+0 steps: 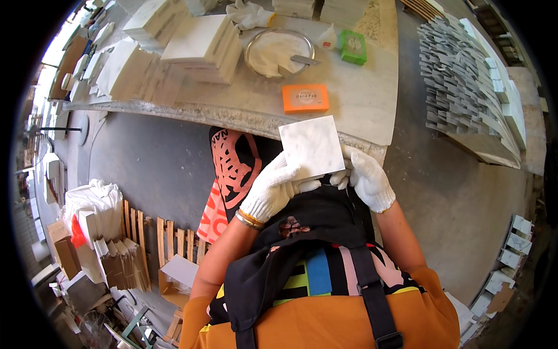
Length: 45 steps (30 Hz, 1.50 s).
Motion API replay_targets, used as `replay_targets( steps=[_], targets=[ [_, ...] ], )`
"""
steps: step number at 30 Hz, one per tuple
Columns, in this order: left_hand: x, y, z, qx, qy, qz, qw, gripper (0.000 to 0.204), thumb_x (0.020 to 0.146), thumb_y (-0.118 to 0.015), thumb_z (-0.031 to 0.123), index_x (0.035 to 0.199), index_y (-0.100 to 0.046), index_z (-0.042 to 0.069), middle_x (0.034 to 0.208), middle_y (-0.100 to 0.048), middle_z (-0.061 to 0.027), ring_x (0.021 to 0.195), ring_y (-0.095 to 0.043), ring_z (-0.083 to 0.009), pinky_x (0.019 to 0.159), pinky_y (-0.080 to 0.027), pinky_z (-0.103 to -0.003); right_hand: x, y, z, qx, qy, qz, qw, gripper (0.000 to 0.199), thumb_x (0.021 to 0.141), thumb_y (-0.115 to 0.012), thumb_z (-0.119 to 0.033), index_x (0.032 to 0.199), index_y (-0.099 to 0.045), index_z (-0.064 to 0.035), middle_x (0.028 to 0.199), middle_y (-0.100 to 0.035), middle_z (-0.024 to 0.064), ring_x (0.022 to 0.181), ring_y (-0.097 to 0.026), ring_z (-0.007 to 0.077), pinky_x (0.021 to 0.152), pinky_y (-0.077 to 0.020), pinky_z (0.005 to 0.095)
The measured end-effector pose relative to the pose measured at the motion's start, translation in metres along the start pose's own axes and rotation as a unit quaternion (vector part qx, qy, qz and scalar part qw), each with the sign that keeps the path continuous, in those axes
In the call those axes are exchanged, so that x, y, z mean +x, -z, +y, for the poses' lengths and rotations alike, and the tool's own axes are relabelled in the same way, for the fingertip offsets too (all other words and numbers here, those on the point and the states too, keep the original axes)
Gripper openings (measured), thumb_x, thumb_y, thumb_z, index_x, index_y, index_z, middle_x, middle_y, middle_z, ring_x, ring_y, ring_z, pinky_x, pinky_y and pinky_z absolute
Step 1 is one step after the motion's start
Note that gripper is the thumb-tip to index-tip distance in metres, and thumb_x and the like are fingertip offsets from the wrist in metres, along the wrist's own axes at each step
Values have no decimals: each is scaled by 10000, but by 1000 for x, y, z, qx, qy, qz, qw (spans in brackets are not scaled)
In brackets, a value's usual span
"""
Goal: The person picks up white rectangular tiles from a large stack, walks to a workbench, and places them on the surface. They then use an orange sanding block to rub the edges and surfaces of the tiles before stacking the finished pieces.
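Note:
A square white marble tile (312, 145) with faint grey veining is held above my lap, just off the table's near edge. My left hand (275, 185), in a white knitted glove, grips the tile's lower left side, thumb on its face. On the opposite side my right hand (367, 179), gloved the same way, closes on the right edge and lower corner. Most fingertips are hidden behind the tile. Beyond it on the table lies an orange box-shaped hand pad (306, 98). Farther back, a round metal tray (256, 65) holds white powder and a flat scraper (304, 60).
Stacks of white tiles (200, 41) stand on the stone-topped table (360, 93), at the back left. A green block (353, 46) and spare white gloves (249, 14) lie behind the tray. Many grey tile pieces (456, 81) are stacked at right. Cardboard (120, 264) and wooden pallets (170, 239) sit lower left.

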<state>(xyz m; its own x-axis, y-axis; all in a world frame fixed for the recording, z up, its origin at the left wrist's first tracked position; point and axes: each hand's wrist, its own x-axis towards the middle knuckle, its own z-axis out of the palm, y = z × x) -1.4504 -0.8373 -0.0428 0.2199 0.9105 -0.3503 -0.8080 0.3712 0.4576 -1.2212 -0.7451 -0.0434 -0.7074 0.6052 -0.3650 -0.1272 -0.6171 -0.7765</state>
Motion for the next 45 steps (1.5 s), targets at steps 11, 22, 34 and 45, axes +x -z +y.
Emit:
replay_targets(
  steps=[11,22,34,45],
  targets=[
    [0,5,-7,-44,-13,6,999,735,938,-648,381,1517,-337,52,1501,-455,-130,1341,-499,-335,1067,-460,-517,11,-38,-8,-189,58,70,978,780,850,-767,-283,1469,-423,44,1341,-581,115,1215,-532,167,1009,-419,304],
    [-1,-1,-8,-85,-14,-25,996,640,986,-577,309,1519,-337,49,1501,-451,-135,1318,-520,-313,1054,-468,-505,12,-38,0,-394,177,136,891,1026,748,-884,-254,1535,-291,32,1450,-513,203,1347,-498,249,1114,-399,363],
    [2,6,-5,-82,-1,-37,996,735,926,-676,253,1526,-306,46,1469,-474,-163,1291,-541,-334,1043,-480,-490,4,-19,-18,-400,150,225,876,854,829,-817,-167,1532,-352,-28,1257,-633,191,1037,-668,219,882,-540,326],
    [0,-3,-5,-52,-3,-39,998,768,902,-712,249,1535,-305,97,1496,-450,-82,1375,-460,-276,1094,-420,-506,5,-22,-19,-208,134,157,956,686,936,-702,-133,1502,-362,53,1323,-580,191,1110,-610,193,976,-495,326]
  ],
)
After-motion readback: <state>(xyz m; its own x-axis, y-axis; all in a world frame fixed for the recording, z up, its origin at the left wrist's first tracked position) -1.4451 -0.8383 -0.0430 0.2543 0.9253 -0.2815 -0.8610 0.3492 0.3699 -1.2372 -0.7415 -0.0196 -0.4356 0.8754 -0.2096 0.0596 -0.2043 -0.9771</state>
